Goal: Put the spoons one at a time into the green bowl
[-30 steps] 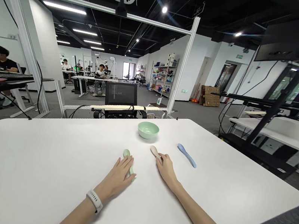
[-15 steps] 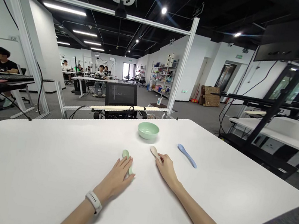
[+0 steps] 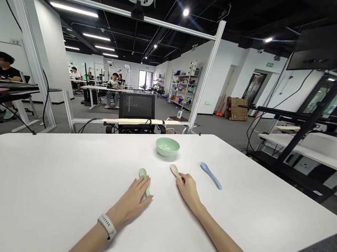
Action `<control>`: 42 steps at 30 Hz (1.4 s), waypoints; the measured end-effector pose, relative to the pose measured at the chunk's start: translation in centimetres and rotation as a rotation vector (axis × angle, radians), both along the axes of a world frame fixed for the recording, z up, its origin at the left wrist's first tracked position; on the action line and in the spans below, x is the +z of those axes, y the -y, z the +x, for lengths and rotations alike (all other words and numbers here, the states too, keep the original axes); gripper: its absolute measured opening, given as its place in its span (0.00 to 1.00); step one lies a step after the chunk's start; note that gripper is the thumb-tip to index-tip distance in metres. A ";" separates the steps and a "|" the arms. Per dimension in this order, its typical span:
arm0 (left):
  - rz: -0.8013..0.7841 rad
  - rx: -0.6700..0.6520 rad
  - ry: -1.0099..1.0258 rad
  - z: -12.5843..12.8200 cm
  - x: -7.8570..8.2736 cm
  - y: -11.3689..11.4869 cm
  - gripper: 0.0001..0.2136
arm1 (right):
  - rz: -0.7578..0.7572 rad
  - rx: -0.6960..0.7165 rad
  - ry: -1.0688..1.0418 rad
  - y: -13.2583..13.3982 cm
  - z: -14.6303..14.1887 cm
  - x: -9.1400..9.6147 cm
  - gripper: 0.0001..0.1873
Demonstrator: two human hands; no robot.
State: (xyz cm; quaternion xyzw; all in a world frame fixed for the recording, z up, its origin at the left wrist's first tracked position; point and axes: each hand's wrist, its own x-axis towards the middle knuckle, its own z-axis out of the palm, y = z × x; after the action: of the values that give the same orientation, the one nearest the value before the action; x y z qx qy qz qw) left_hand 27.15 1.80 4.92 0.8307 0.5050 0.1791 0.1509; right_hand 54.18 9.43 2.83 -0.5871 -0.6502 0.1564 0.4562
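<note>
My left hand (image 3: pixel 132 200) lies palm down over a pale green spoon (image 3: pixel 142 172), its fingers stretched out and the thumb apart. The fingers touch the spoon and cover part of its handle. With closed fingers, my right hand (image 3: pixel 188 191) pinches the handle of a cream spoon (image 3: pixel 174 170), whose bowl end points away from me. A light green bowl (image 3: pixel 167 148) stands upright beyond both hands. To the right of my right hand a blue spoon (image 3: pixel 211 175) rests on the table.
The white table (image 3: pixel 49 192) has rounded corners. Behind its far edge are a metal frame (image 3: pixel 206 76) and a black office chair (image 3: pixel 137 107). A black stand (image 3: pixel 304 117) rises on the right. Several people sit at desks in the background.
Both hands stay in nearly the same places on their spoons. The whole view has shifted very slightly; the bowl and the blue spoon have not moved on the table.
</note>
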 end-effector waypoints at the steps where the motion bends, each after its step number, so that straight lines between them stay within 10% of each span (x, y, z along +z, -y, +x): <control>1: -0.002 0.000 -0.002 0.0 0.1 0.0 0.33 | -0.002 -0.002 0.002 0.0 0.0 0.0 0.31; 42: -0.164 0.022 -0.009 0.9 2.3 0.8 0.36 | -0.036 0.001 0.045 0.1 0.0 0.1 0.29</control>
State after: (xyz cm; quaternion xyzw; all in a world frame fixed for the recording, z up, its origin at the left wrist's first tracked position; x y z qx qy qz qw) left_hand 28.05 1.03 7.25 0.8108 0.5278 0.1349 0.2141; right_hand 54.22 9.32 2.89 -0.5984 -0.6575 0.1549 0.4308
